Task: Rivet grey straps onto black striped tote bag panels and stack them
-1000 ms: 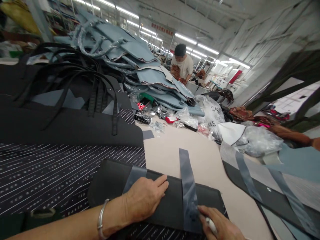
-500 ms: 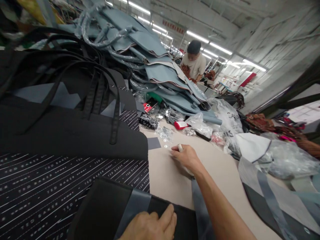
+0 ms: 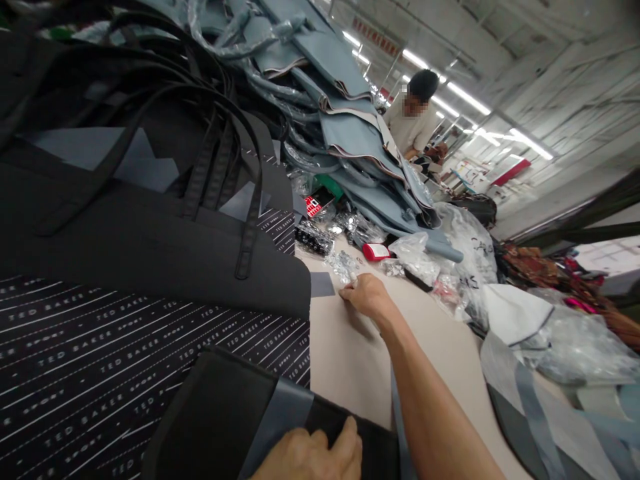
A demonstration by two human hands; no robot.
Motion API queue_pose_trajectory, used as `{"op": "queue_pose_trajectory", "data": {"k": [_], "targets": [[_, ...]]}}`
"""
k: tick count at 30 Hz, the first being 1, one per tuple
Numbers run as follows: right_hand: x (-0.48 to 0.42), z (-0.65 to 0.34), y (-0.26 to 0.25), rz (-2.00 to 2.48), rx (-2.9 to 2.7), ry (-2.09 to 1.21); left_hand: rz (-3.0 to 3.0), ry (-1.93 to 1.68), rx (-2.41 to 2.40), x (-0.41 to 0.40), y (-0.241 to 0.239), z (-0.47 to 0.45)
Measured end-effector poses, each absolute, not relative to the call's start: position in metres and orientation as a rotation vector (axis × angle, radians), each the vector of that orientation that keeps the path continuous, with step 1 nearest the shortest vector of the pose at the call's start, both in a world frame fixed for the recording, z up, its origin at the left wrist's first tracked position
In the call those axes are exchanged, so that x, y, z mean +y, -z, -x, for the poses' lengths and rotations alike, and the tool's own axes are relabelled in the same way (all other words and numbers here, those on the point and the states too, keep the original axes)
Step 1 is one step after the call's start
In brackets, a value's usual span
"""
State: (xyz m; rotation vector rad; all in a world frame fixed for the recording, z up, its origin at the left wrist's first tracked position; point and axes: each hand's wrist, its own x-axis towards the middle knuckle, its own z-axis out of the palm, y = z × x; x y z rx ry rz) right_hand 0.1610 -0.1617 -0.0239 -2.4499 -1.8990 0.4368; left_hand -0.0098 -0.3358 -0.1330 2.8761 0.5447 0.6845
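At the bottom, my left hand (image 3: 313, 457) lies over a black panel (image 3: 210, 413) crossed by a grey-blue strip (image 3: 280, 413). Its fingers are bent against the panel and the thumb is hidden. My right hand (image 3: 367, 293) reaches across the beige sheet (image 3: 350, 353), thumb and fingers pinched together at the far end. Whatever sits between those fingertips is too small or covered to make out. Just beyond them lies a small clear plastic bag (image 3: 343, 263) with little shiny pieces. A small grey patch (image 3: 321, 285) lies left of the fingertips.
Black bag pieces with handles (image 3: 150, 247) rest on printed lining (image 3: 150, 360) at left. Blue bag pieces with wrapped handles (image 3: 345, 127) pile up behind. Plastic bags (image 3: 460, 247) and a red item (image 3: 376, 252) lie beyond my right hand. Another person (image 3: 413, 120) stands farther back.
My right hand has moved slightly forward, its fingertips now where small round pieces showed before. My left fingers are more bent on the black panel. The whole view has shifted.
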Motion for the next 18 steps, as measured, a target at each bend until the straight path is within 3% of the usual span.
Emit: {"op": "queue_pose_trajectory", "data": {"k": [4,8,14,18], "targets": [[-0.177,-0.156,0.012,2.378,-1.901,-0.482,-2.882,-0.557,0.527,-0.33,0.106,0.013],[-0.223,-0.164,-0.004,2.313,-1.796,-0.768,-2.82,-0.391,0.492,-0.33,0.08,0.021],[-0.31,-0.181,0.003,2.138,-1.663,-1.168,-2.841,-0.386,0.502,-0.335,0.079,0.027],[-0.339,-0.185,0.018,1.993,-1.678,-1.258,-2.885,-0.38,0.517,-0.335,0.078,0.027]]}}
